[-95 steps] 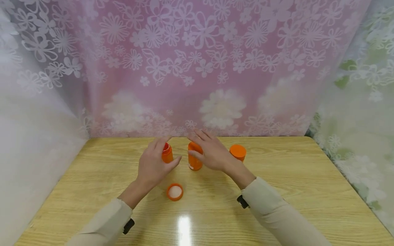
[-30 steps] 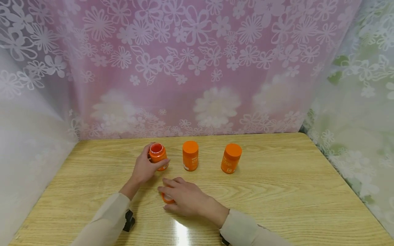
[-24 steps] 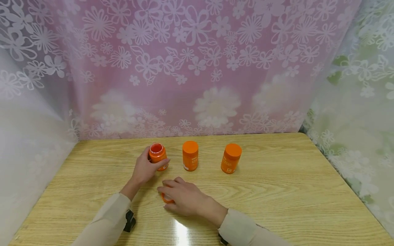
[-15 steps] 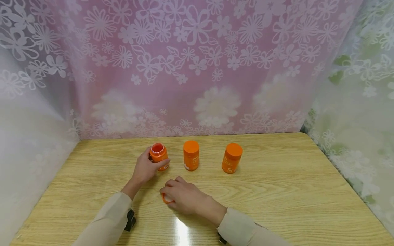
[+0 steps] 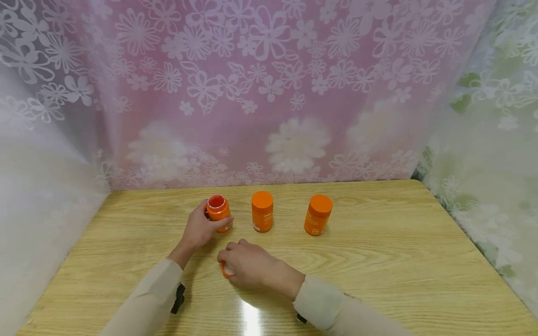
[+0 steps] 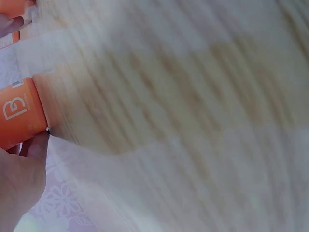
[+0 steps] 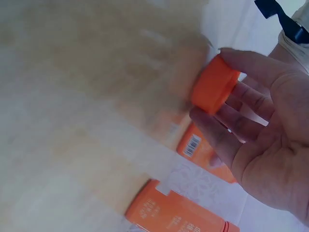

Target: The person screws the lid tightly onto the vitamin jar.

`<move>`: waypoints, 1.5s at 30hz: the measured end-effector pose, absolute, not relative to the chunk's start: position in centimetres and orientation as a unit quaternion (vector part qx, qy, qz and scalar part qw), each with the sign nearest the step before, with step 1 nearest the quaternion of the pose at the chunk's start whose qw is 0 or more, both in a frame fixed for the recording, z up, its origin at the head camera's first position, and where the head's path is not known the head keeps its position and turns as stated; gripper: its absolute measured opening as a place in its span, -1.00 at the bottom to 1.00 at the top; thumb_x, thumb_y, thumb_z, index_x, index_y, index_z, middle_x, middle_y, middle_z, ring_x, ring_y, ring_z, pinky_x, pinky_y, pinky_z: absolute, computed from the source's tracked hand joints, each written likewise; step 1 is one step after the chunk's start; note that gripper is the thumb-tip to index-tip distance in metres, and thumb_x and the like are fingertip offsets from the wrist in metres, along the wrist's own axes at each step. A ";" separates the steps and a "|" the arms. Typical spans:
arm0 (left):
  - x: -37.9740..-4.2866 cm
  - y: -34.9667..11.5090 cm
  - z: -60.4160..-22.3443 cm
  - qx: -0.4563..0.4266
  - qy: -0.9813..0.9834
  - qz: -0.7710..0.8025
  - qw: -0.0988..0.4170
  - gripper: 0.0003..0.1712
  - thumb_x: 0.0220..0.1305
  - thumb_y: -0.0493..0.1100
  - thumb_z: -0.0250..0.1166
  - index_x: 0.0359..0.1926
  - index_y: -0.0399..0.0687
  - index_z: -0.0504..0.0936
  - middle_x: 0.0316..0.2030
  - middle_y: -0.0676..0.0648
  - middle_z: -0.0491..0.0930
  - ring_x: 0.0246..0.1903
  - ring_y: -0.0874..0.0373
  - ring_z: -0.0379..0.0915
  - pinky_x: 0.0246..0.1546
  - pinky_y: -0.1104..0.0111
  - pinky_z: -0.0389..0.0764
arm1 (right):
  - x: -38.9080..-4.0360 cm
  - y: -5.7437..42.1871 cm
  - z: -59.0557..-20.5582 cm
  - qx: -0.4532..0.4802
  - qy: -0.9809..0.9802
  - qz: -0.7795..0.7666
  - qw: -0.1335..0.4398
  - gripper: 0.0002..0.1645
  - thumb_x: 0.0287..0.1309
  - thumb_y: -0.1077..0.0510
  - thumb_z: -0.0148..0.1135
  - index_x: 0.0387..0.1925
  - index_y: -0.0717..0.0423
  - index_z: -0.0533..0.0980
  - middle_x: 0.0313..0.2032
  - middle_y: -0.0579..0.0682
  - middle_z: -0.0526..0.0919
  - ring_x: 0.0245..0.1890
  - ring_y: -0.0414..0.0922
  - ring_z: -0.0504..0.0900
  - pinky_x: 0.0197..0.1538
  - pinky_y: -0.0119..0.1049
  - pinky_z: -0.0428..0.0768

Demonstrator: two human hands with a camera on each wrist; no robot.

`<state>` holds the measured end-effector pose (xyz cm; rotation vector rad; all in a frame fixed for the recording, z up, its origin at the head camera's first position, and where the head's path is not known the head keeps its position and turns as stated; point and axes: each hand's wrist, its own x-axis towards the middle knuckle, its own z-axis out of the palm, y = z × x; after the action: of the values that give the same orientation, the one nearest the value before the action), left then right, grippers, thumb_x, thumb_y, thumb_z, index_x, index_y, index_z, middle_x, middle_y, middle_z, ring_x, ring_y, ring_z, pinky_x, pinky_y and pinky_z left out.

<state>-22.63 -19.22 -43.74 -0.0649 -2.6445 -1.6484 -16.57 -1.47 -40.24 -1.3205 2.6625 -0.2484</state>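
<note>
My left hand (image 5: 196,229) grips an orange jar (image 5: 218,216) from its left side, fingers behind and thumb across the front. The jar stands upright on the table, its mouth uncovered and its red inside showing. Nearer to me, my right hand (image 5: 252,267) pinches an orange screw lid (image 7: 215,86) between thumb and fingers. In the head view the lid is mostly covered by that hand, with part of its rim and pale inside in sight. The left wrist view shows the gripped jar's side (image 6: 20,113) with a white logo.
To the right of the gripped jar stand two more orange jars, a middle one (image 5: 262,212) and a right one (image 5: 318,215), both with lids on. All are on a wood-grain table (image 5: 378,261). A pink floral curtain (image 5: 252,93) hangs behind its far edge.
My right hand has come from the middle jar down to the lid, and its fingers have closed around it. My left hand, loosely beside the uncovered jar before, now holds it.
</note>
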 end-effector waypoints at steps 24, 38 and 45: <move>-22.7 -19.7 -44.1 -0.022 -0.862 -0.505 0.025 -0.40 0.08 -0.34 0.38 0.17 -0.22 0.40 0.02 -0.21 0.52 -0.06 -0.04 0.48 -0.01 0.14 0.53 | -22.0 -0.4 -31.3 -0.466 0.859 -0.157 0.143 -0.60 0.22 0.01 0.21 0.07 0.01 0.54 -0.12 -0.13 0.56 -0.19 -0.21 0.45 -0.14 -0.38 0.44; -22.5 -19.7 -44.1 -0.040 -0.863 -0.503 0.044 -0.45 0.08 -0.07 0.46 0.04 -0.15 0.47 -0.14 -0.09 0.57 -0.22 0.04 0.50 -0.17 0.21 0.57 | -23.5 -2.0 -30.4 -0.395 0.855 -0.324 0.084 -0.43 0.15 -0.14 0.30 0.16 -0.06 0.46 -0.08 -0.22 0.54 -0.15 -0.25 0.51 -0.12 -0.42 0.50; -22.8 -19.4 -44.1 -0.026 -0.854 -0.519 0.032 -0.37 0.07 -0.13 0.47 0.13 -0.19 0.43 -0.02 -0.16 0.55 -0.07 -0.04 0.51 0.02 0.09 0.50 | -24.7 -2.0 -32.2 -0.321 0.840 -0.435 0.037 -0.39 0.15 -0.08 0.32 0.22 -0.08 0.41 -0.06 -0.19 0.53 -0.07 -0.18 0.51 -0.03 -0.34 0.52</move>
<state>-22.76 -19.36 -44.05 -0.0811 -2.6277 -1.5983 -24.70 -2.04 -32.23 -0.9865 2.5790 -1.3359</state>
